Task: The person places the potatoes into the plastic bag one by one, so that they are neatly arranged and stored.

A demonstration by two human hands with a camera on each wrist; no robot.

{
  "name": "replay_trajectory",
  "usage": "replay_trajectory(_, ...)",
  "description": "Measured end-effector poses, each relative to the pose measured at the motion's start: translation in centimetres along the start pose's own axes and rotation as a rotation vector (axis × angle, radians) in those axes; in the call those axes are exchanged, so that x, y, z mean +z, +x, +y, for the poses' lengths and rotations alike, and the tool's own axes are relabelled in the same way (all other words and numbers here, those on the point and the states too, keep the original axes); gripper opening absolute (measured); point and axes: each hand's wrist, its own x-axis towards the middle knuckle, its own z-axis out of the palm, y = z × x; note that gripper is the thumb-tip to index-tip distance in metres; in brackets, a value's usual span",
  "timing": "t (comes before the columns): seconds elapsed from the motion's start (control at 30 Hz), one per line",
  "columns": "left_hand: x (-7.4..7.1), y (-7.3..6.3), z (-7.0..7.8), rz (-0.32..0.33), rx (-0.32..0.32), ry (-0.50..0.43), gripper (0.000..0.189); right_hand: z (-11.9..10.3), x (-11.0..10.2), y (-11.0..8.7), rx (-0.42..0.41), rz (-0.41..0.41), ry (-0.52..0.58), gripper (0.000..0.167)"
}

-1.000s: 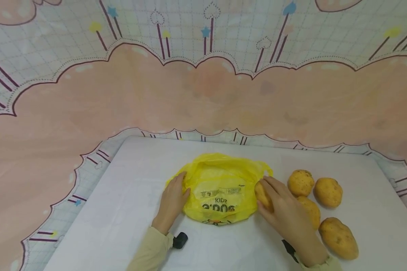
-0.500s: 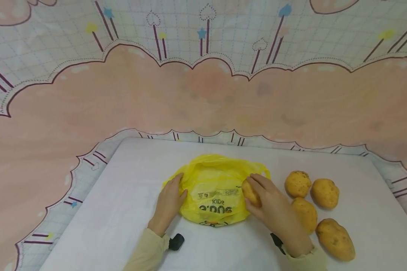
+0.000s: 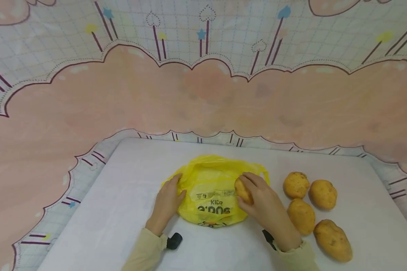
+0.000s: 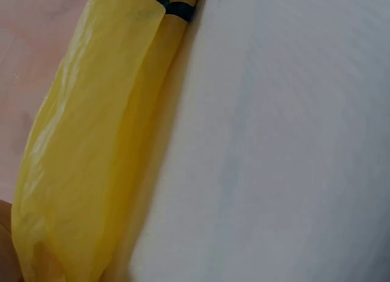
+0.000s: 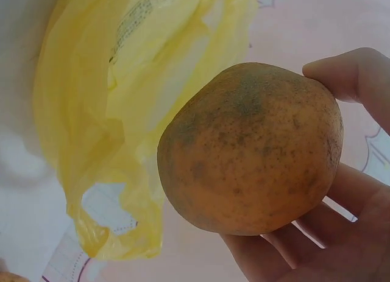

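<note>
Potato (image 3: pixel 241 191) gripped in our right hand (image 3: pixel 265 203), we neared the middle of the yellow bag (image 3: pixel 207 184) our left hand (image 3: pixel 166 200) held.

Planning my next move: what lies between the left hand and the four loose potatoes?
In the head view, the yellow bag, then the held potato and right hand.

The white tabletop (image 3: pixel 101 214) is viewed downward from the head; the crumpled yellow plastic bag (image 3: pixel 205 180), shared by all views, is seen closely from both wrists, past a rounded brown potato (image 5: pixel 250 151) from the right.
</note>
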Motion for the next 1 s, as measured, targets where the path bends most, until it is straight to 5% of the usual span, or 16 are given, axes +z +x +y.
replay_trajectory(1.0, 0.1, 0.0, -0.2, 0.018, 0.039, 0.015, 0.054, -1.9, 2.3, 3.3, -0.07, -0.038, 0.041, 0.047)
